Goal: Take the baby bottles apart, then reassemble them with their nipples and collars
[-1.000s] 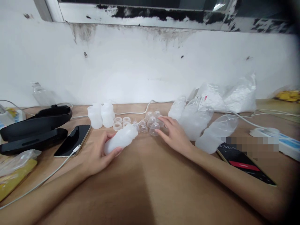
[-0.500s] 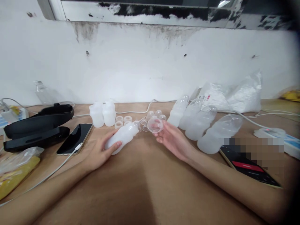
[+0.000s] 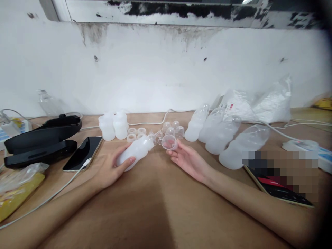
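Observation:
My left hand (image 3: 111,166) is wrapped round a white baby bottle (image 3: 136,152), tilted with its clear nipple end toward the right. In the fingers of my right hand (image 3: 190,160) is a clear dome-shaped bottle cap (image 3: 169,142), its open mouth turned toward me. Several more clear caps (image 3: 178,132) stand just behind it. Clear bottle nipples (image 3: 158,138) lie between the caps and the held bottle. Behind that bottle sit several white collar rings (image 3: 132,131). Two white bottles without tops (image 3: 120,125) stand at the back left.
Several capped bottles (image 3: 232,155) stand at right, beside a phone (image 3: 282,193). White plastic bags (image 3: 272,100) and a power strip (image 3: 325,159) lie beyond. At left are another phone (image 3: 83,154) with a cable, a black headset-like object (image 3: 41,133) and a yellow packet (image 3: 22,190).
My right hand has picked up a clear cap from the group, turned it mouth toward me and lowered it slightly. My left hand keeps its hold on the bottle.

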Tool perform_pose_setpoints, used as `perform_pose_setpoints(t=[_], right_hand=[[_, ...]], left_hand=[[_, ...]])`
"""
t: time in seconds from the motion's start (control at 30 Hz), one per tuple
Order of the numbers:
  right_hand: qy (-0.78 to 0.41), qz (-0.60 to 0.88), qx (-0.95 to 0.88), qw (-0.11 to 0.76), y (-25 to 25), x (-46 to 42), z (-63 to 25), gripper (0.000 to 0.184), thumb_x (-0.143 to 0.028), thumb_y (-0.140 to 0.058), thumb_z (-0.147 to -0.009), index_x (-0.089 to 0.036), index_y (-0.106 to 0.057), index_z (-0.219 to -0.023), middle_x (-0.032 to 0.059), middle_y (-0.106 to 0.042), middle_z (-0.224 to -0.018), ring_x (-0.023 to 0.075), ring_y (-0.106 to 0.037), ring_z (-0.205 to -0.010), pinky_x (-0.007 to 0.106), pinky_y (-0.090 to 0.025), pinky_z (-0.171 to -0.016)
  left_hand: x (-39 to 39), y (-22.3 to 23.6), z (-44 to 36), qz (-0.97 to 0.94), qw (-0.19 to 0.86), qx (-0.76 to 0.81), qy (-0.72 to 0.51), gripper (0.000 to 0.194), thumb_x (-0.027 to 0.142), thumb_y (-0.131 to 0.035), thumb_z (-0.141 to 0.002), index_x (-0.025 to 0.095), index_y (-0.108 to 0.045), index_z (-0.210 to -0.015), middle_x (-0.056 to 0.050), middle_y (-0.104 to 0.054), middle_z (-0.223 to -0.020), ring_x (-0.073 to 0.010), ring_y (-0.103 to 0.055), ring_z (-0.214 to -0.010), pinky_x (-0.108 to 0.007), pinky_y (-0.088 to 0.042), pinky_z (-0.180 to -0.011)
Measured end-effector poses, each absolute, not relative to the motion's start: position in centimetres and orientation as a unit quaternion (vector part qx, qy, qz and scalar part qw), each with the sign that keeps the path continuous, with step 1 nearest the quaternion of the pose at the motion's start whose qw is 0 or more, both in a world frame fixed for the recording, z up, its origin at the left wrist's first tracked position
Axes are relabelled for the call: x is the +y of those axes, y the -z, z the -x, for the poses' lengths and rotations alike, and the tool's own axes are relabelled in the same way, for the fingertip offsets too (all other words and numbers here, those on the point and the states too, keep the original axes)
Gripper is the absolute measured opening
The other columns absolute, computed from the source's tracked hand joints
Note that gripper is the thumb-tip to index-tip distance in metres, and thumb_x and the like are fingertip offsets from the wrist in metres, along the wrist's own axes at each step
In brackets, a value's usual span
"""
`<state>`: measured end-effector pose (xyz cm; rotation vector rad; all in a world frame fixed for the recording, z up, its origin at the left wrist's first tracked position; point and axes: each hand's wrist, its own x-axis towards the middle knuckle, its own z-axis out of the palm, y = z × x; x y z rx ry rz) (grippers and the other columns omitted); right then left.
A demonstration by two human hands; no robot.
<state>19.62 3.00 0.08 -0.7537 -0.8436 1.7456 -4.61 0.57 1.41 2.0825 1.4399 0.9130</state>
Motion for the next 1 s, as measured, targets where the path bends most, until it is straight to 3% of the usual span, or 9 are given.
perform_pose_setpoints(t=[0.13, 0.3, 0.4, 0.5, 0.73, 1.0], right_hand=[[-0.664, 0.298, -0.454, 0.513, -0.4, 2.6, -19.5, 0.023, -0.029, -0.058, -0.075, -0.02, -0.057, -0.096, 0.0044, -0.06, -0.097, 0.01, -0.055, -0.069, 0.019, -0.04, -0.048], [-0.516, 0.363, -0.623, 0.462, -1.0, 1.8, -19.3, 0.031, -0.027, -0.063, -0.07, -0.021, -0.057, -0.1, -0.0001, -0.06, -0.076, 0.0082, -0.047, -0.052, 0.025, -0.041, -0.052], [-0.473, 0.385, -0.663, 0.434, -1.1, 1.6, -19.1, 0.034, -0.029, -0.061, -0.071, -0.022, -0.055, -0.104, 0.0022, -0.061, -0.09, 0.0079, -0.047, -0.051, 0.028, -0.044, -0.056], [-0.473, 0.37, -0.678, 0.425, -1.2, 1.7, -19.1, 0.033, -0.029, -0.059, -0.073, -0.024, -0.055, -0.105, 0.0033, -0.059, -0.103, 0.0069, -0.047, -0.052, 0.028, -0.045, -0.058], [-0.498, 0.342, -0.675, 0.424, -1.8, 1.3, -19.2, 0.03, -0.024, -0.061, -0.071, -0.023, -0.057, -0.1, 0.0026, -0.061, -0.099, 0.0093, -0.053, -0.061, 0.025, -0.046, -0.058], [-0.507, 0.318, -0.682, 0.42, -1.9, 1.5, -19.1, 0.029, -0.028, -0.061, -0.071, -0.023, -0.056, -0.099, 0.0029, -0.06, -0.098, 0.0102, -0.054, -0.064, 0.026, -0.048, -0.059]], left_hand=[[0.2, -1.9, 4.4, -0.789, 0.204, 0.507, -0.28, 0.049, 0.046, -0.052, -0.074, 0.019, -0.052, -0.115, -0.003, -0.059, -0.114, -0.0266, -0.052, -0.106, -0.038, -0.042, -0.089], [0.1, -1.9, 4.5, -0.81, 0.194, 0.476, -0.283, 0.045, 0.041, -0.052, -0.075, 0.022, -0.052, -0.116, -0.001, -0.063, -0.109, -0.0238, -0.058, -0.095, -0.036, -0.046, -0.082], [0.1, -1.8, 4.4, -0.821, 0.19, 0.458, -0.283, 0.043, 0.04, -0.051, -0.075, 0.023, -0.051, -0.115, -0.001, -0.062, -0.109, -0.0234, -0.058, -0.095, -0.036, -0.046, -0.081], [-0.1, -2.0, 4.2, -0.829, 0.184, 0.444, -0.285, 0.042, 0.039, -0.051, -0.076, 0.023, -0.051, -0.115, -0.002, -0.062, -0.109, -0.0228, -0.058, -0.092, -0.033, -0.047, -0.077], [-1.0, -2.3, 3.5, -0.837, 0.165, 0.431, -0.296, 0.039, 0.037, -0.051, -0.076, 0.023, -0.051, -0.113, -0.002, -0.062, -0.103, -0.021, -0.06, -0.085, -0.03, -0.048, -0.073], [-1.8, -2.3, 2.6, -0.824, 0.17, 0.436, -0.32, 0.035, 0.035, -0.051, -0.077, 0.023, -0.049, -0.111, -0.003, -0.06, -0.107, -0.0224, -0.057, -0.093, -0.033, -0.047, -0.078]])
